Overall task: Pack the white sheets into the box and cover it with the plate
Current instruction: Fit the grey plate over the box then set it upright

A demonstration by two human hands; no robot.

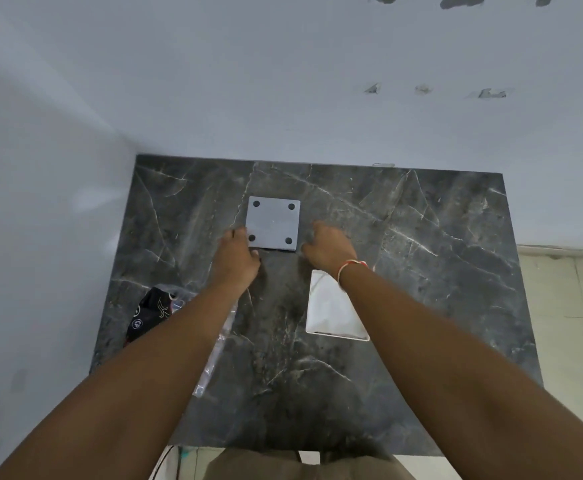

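A grey square plate (273,221) with four dark holes lies flat on a dark box (281,250), of which only a thin black edge shows under the plate's near side. My left hand (236,254) pinches the plate's near left corner, thumb on the left edge. My right hand (328,245) is beside the near right corner with its fingers curled down; whether they grip anything is hidden. A white square sheet stack (328,306) lies nearer to me, partly under my right forearm.
The dark marble table (421,271) stands against a white wall in a corner. A black printed bag (151,310) and crumpled clear plastic wrap (214,351) lie at the left, partly under my left forearm. Pale floor tiles (567,306) show at the right.
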